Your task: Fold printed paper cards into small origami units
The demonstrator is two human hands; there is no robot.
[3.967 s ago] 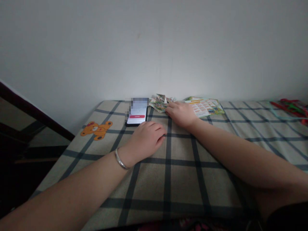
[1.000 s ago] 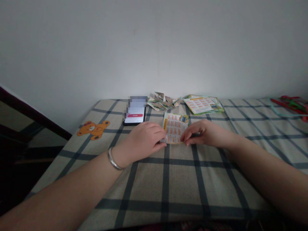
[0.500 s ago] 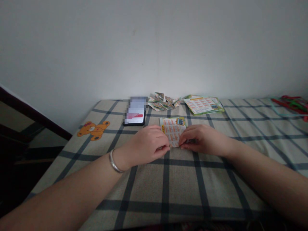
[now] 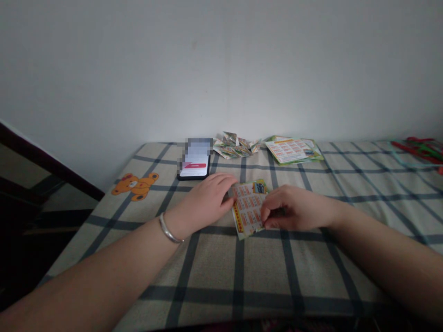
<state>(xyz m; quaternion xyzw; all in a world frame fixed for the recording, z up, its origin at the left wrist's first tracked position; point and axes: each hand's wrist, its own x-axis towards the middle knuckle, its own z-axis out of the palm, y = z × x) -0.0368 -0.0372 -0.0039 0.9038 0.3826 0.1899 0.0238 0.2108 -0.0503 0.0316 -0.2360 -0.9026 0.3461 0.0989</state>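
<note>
A small printed paper leaflet [image 4: 248, 205] with orange and white blocks and a yellow strip lies, slightly turned, on the checked tablecloth. My right hand [image 4: 285, 207] pinches its right edge between thumb and fingers. At the leaflet's left edge is my left hand [image 4: 212, 196], thumb and fingers apart, with a silver bangle on the wrist; whether its fingertips touch the paper I cannot tell. Behind them lies a cluster of folded paper pieces [image 4: 237, 146] by the wall. A stack of similar leaflets [image 4: 292, 151] rests to their right.
A phone [image 4: 194, 169] with a lit screen lies left of the folded pieces. The checked tablecloth [image 4: 207, 286] carries a printed teddy bear [image 4: 135, 185] at left. Red and green items [image 4: 420, 150] sit at the far right. A pale wall [image 4: 221, 69] bounds the back.
The leaflet now shows more of its length toward me and has turned slightly. My left hand has drawn back from its lower edge and its fingers have spread; my right hand shifted slightly nearer.
</note>
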